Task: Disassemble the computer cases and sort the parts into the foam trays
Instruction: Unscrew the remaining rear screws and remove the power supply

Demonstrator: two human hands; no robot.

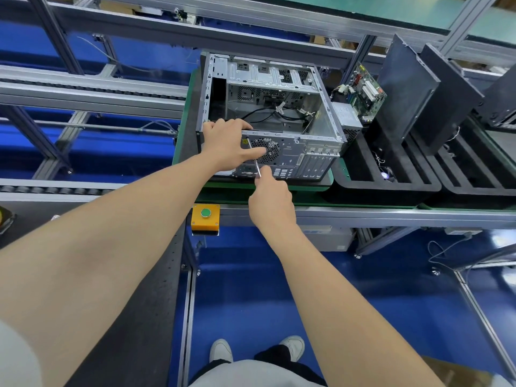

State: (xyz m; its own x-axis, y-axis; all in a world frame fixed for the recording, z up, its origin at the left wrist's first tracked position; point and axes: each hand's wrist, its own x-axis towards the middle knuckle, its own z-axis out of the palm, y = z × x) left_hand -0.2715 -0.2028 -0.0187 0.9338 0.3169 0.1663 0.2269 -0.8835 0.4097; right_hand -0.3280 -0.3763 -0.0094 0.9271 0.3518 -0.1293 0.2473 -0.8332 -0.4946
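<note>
The computer case stands on the worktop. The left hand grips its rear top edge. The right hand, nearer, has its grip closed on the screwdriver, whose shaft slants up-left toward the rear panel.

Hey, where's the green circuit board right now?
In the head view, the green circuit board stands on edge at upper right, between the open computer case and a black panel.
</note>
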